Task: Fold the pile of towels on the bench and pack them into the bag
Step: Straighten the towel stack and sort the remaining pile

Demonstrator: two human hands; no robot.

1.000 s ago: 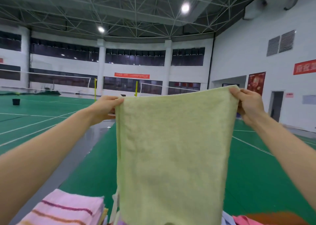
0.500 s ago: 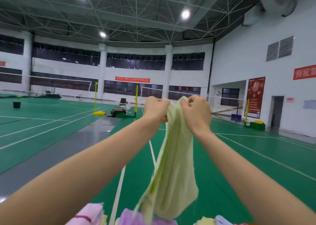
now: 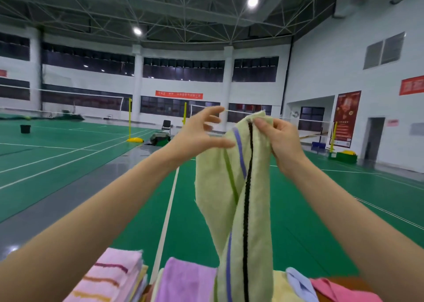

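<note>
Closest, at 7 o'clock, a folded pink striped towel [image 3: 107,278] lies beside a purple towel [image 3: 185,281] at 6, with a blue towel [image 3: 298,283] toward 5. Above them hangs the pale green towel [image 3: 229,198], twisted, its top corner pinched by the right hand [image 3: 282,143] at 1 o'clock. The left hand [image 3: 197,136], at 11, holds nothing, its fingers [image 3: 213,111] spread and its thumb tip at the cloth's edge. Beyond lies the green court floor [image 3: 68,164].
</note>
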